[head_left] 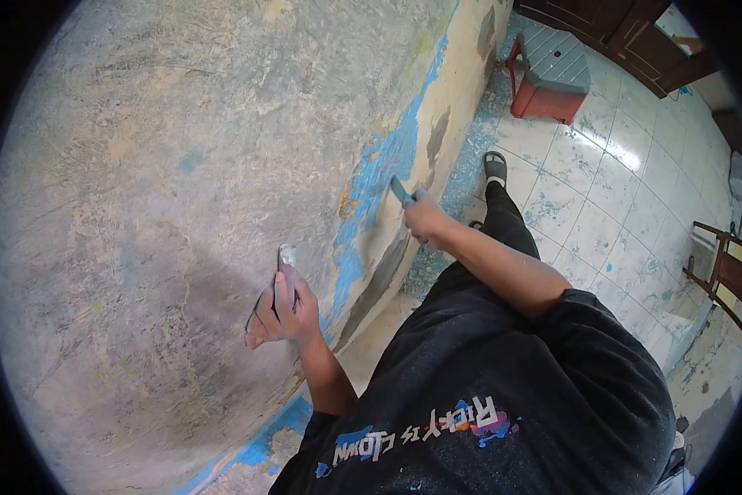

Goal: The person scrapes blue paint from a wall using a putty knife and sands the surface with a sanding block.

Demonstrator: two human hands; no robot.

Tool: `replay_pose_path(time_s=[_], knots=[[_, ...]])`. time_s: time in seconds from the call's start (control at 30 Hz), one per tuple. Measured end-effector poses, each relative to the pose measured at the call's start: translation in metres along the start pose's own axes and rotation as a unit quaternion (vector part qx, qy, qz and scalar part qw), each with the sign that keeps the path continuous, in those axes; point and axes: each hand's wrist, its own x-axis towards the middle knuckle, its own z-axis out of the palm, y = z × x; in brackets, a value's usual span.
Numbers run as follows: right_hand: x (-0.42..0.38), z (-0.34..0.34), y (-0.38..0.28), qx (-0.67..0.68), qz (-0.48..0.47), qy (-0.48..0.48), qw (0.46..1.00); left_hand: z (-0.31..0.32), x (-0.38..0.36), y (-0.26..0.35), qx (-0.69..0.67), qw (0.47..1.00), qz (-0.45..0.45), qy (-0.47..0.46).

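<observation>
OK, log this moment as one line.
left hand: small pale-tipped tool, at grey wall | right hand: scraper, at blue paint strip | stool: on tiled floor

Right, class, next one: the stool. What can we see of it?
The stool has a grey top with pale specks and a small dark red spot, above a red lower part with legs. It looks like plastic, dusty or splashed. It stands upright on the tiled floor, near the dark wooden cabinet. Only the floor appears to touch it. Not every leg can be made out.
</observation>
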Motion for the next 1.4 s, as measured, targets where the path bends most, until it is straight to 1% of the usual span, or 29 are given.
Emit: replay_pose_path(time_s=[0.07,0.17,0.27,0.4,0.57,0.67,0.73,0.77,0.87,0.97,1.03,1.17,1.27,1.37,1.4], knots=[[0.039,-0.012,0.017,0.003,0.031,0.005,1.000,-0.003,0.000,0.000,-0.004,1.000,0.006,-0.002],[0.015,-0.001,0.002,0.037,0.013,0.008,0.999,0.003,0.004,0.000,-0.005,1.000,0.021,0.004],[0.013,0.000,0.007,0.046,0.013,-0.010,0.999,-0.001,0.002,-0.002,-0.002,1.000,0.025,-0.003],[0.006,-0.005,0.004,0.017,0.005,-0.002,1.000,0.003,-0.004,-0.001,-0.026,1.000,-0.008,0.003],[0.015,0.000,0.005,-0.010,-0.004,0.009,1.000,0.001,-0.001,-0.001,-0.011,1.000,-0.002,-0.002],[0.016,0.001,0.007,0.009,-0.016,0.010,1.000,0.002,-0.007,-0.001,-0.012,1.000,-0.008,0.003],[0.001,0.004,-0.006,0.013,-0.020,0.010,1.000,0.007,-0.003,-0.002,-0.012,1.000,-0.004,0.012],[-0.006,0.006,-0.006,0.014,-0.016,0.008,1.000,0.005,0.002,0.000,-0.011,1.000,0.001,0.013],[0.043,-0.008,0.015,0.030,0.015,0.014,0.999,-0.004,-0.001,0.000,-0.011,1.000,-0.001,0.003],[0.010,0.003,-0.002,0.035,0.008,-0.011,0.999,0.008,-0.001,0.000,-0.021,1.000,0.000,0.011],[0.000,0.003,-0.002,0.047,0.020,-0.024,0.998,0.001,-0.005,-0.003,-0.021,1.000,0.004,0.003],[0.014,-0.007,0.001,0.029,0.017,-0.037,0.999,0.003,-0.002,0.000,-0.014,1.000,-0.001,0.006],[0.000,-0.005,-0.007,-0.001,0.001,-0.021,1.000,0.004,-0.003,-0.001,-0.016,1.000,-0.004,0.008],[0.030,-0.004,0.008,-0.007,0.000,0.014,1.000,0.000,0.001,-0.001,-0.012,1.000,-0.005,0.005],[0.030,-0.006,0.013,-0.004,0.005,0.011,1.000,0.000,0.003,0.001,-0.012,1.000,-0.005,0.006]])
